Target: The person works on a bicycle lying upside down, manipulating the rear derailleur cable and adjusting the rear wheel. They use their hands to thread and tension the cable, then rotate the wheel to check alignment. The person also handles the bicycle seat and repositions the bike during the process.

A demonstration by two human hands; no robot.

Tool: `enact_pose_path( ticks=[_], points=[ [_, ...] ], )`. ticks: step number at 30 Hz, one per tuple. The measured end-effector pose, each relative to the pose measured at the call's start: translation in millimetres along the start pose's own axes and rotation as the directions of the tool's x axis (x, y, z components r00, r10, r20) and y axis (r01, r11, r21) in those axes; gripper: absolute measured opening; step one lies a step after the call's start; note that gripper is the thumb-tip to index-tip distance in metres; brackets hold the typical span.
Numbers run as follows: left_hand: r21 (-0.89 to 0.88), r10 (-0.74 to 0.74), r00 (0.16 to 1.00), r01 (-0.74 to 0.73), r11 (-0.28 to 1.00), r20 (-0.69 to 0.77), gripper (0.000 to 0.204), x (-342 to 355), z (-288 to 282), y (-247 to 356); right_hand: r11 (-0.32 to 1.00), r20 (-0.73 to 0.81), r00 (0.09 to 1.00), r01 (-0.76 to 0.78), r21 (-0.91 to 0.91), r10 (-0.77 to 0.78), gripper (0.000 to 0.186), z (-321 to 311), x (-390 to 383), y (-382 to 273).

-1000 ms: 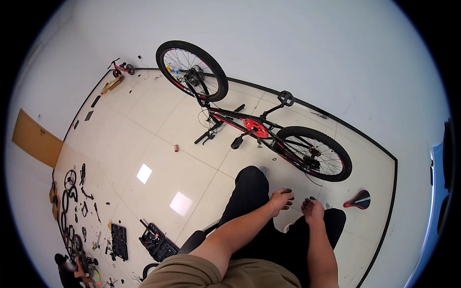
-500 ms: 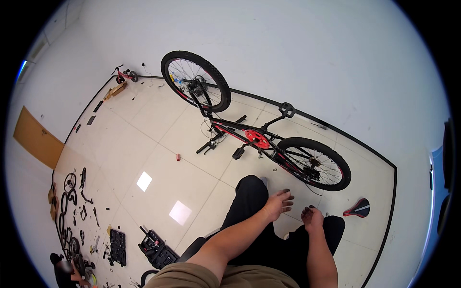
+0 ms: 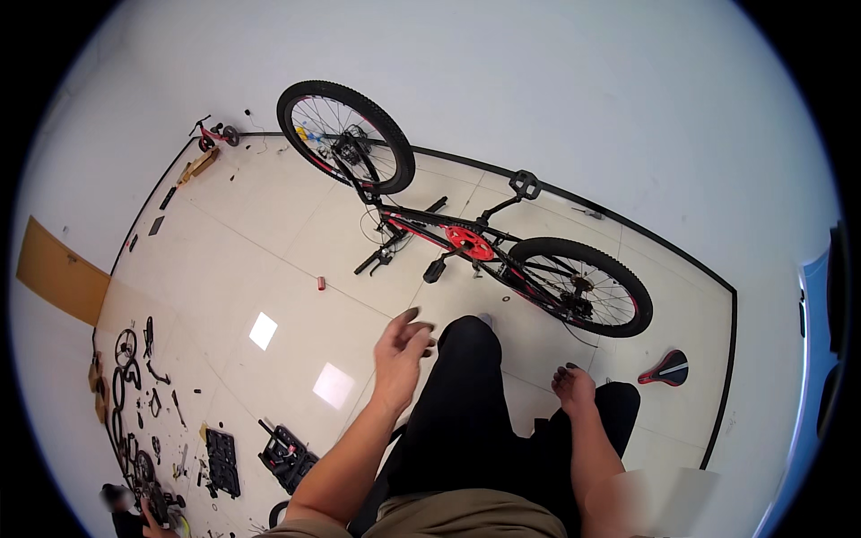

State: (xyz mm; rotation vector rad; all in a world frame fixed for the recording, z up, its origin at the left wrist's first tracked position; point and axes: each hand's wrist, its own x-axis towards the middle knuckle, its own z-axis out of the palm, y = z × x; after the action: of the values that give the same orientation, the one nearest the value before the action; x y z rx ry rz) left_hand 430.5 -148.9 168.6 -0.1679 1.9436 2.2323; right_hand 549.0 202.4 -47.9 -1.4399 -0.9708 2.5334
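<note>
My left hand (image 3: 401, 351) is raised beside my left knee, its darkened fingers bent and apart, holding nothing. Over my right thigh hovers my right hand (image 3: 575, 387), fingers loosely curled but apart, with nothing visible in them. Neither hand touches the black and red bicycle (image 3: 468, 242), which stands upside down on the floor in front of me. Its front wheel (image 3: 401, 143) points to the far left and its rear wheel (image 3: 639, 285) is to the right. A red chainring sits between them. A detached black and red saddle (image 3: 665, 368) lies to the right of my right hand.
Left of the bicycle stands a small red cylinder (image 3: 321, 283). Open black tool cases (image 3: 221, 462) and scattered bike parts (image 3: 154, 403) lie at the lower left, near another person (image 3: 126, 516). A white wall with a dark skirting runs behind the bicycle.
My left hand has swung left, away from my right hand, to the outer side of my left knee. My right hand has shifted slightly left and up. The view has tilted a little.
</note>
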Motion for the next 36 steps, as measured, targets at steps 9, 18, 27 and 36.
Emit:
enact_pose_path(
  ticks=[9, 18, 27, 36],
  points=[
    [0.066, 0.058, 0.973, -0.044, 0.997, -0.224, 0.05, -6, -39, -11, 0.986, -0.038, 0.998, -0.047, -0.16, 0.041, 0.03, 27, 2, 16],
    [0.276, 0.177, 0.974, -0.132, 0.952, -0.144, 0.052, 10, -52, -20, 0.973, -0.015, 0.993, 0.114, -0.203, -0.12, 0.042, 76, -16, 3],
    [0.272, 0.151, 0.982, -0.115, 0.955, -0.115, 0.053, 110, -41, 17, 0.892, -0.006, 0.896, 0.442, 0.088, -0.444, 0.029, 114, 17, -108],
    [0.324, 0.093, 0.988, -0.049, 0.945, -0.12, 0.083, 360, 20, 93, -0.535, 0.663, 0.416, 0.393, -0.748, -0.622, 0.082, 147, 59, -202]
  ],
)
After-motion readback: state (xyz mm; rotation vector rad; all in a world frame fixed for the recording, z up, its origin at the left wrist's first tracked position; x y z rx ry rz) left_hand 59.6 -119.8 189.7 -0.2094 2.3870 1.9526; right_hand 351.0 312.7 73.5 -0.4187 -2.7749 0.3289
